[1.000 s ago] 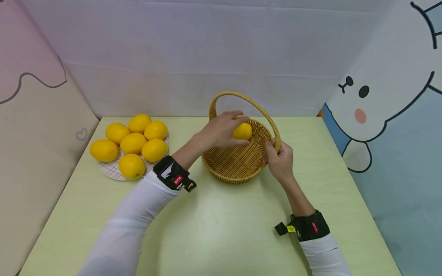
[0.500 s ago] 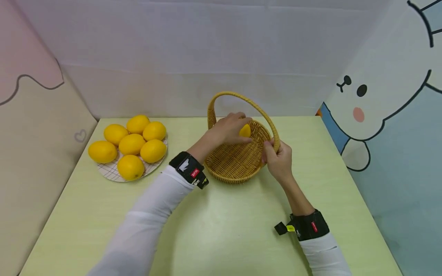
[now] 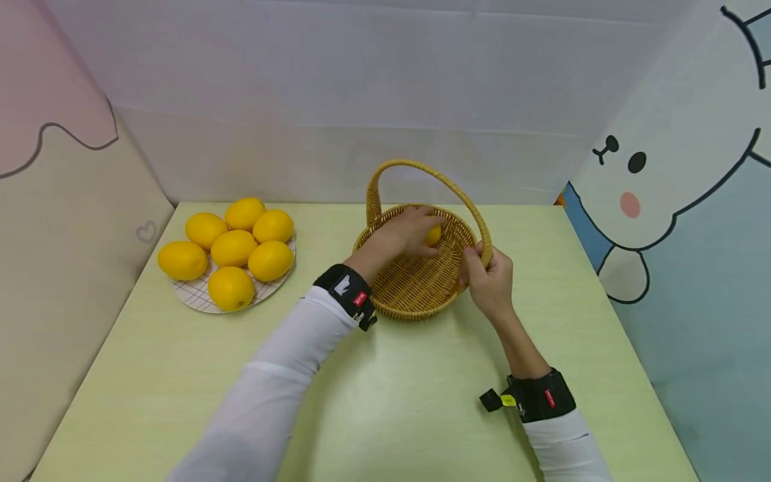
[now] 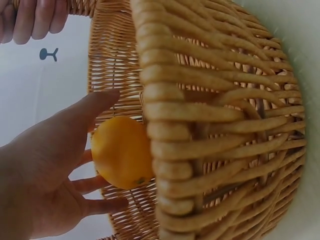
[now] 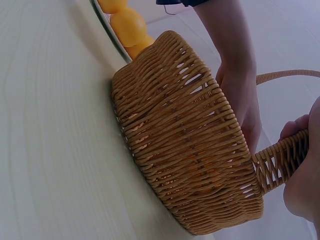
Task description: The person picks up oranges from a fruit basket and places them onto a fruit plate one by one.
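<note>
My left hand [image 3: 408,234] reaches down inside the yellow-brown wicker basket [image 3: 415,294] and holds a lemon [image 3: 434,235]. In the left wrist view this lemon [image 4: 121,153] sits between thumb and fingers, partly behind the basket rim [image 4: 160,100]. My right hand [image 3: 490,284] grips the right base of the basket's arched handle [image 3: 442,179], thumb at the rim. The right wrist view shows that hand [image 5: 302,185] wrapped around the handle's base [image 5: 280,160]. Through the weave, a bit of orange-yellow shows.
Left of the basket, a round plate [image 3: 199,298] with a grid pattern bears several lemons [image 3: 233,249]. Both stand on a pale table [image 3: 385,402]. A light wall [image 3: 271,161] rises behind, with printed panels at either side.
My left hand has moved right and lower into the basket, taking the lemon down with it. The right hand has kept its grip on the handle, and the basket stays in place.
</note>
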`<state>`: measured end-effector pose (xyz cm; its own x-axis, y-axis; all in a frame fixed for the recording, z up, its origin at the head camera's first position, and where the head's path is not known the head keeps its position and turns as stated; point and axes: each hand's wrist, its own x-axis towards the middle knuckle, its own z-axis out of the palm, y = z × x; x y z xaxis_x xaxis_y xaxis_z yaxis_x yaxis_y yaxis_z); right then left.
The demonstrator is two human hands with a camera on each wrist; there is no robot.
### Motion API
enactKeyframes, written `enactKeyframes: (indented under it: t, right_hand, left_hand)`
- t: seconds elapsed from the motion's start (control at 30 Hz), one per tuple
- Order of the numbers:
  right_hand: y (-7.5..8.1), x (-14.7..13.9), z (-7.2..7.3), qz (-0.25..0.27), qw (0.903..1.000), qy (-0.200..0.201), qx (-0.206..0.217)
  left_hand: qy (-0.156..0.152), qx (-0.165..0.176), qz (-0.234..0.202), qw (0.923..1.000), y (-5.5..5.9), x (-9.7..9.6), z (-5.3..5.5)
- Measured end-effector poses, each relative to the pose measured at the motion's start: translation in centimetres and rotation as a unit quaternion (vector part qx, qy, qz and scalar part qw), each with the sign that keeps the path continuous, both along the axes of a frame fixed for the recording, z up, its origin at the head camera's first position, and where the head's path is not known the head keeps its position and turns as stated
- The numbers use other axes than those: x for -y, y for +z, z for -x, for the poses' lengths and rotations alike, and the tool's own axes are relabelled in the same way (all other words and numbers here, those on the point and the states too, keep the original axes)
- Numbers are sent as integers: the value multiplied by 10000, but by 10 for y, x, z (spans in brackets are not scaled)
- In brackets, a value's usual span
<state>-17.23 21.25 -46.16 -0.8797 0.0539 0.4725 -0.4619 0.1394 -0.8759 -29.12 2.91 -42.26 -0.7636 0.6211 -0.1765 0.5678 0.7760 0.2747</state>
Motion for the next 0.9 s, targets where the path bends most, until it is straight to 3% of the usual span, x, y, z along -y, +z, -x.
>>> enactKeyframes:
  t: [0.23,0.5,0.53,0.73,0.77,0.9]
  right_hand:
    - [1,1,0,53,10000,-9,5]
    - [1,2,0,85,10000,29,20]
    - [1,2,0,93,9999,34,26]
    - [1,3,0,80,10000,36,47]
    - [1,3,0,75,10000,34,49]
    - [1,3,-1,57,10000,8,63]
  left_hand:
    - [7,37,-22,10000,-4,-4,1]
    - [5,-326,171,9993,-11,-7,3]
    - [-1,-345,145,9993,-19,-8,10]
    - [-14,-331,1,9994,-20,-4,11]
    - [0,-322,-9,9995,-12,-2,4]
    - [91,-238,-179,9995,-15,1,5]
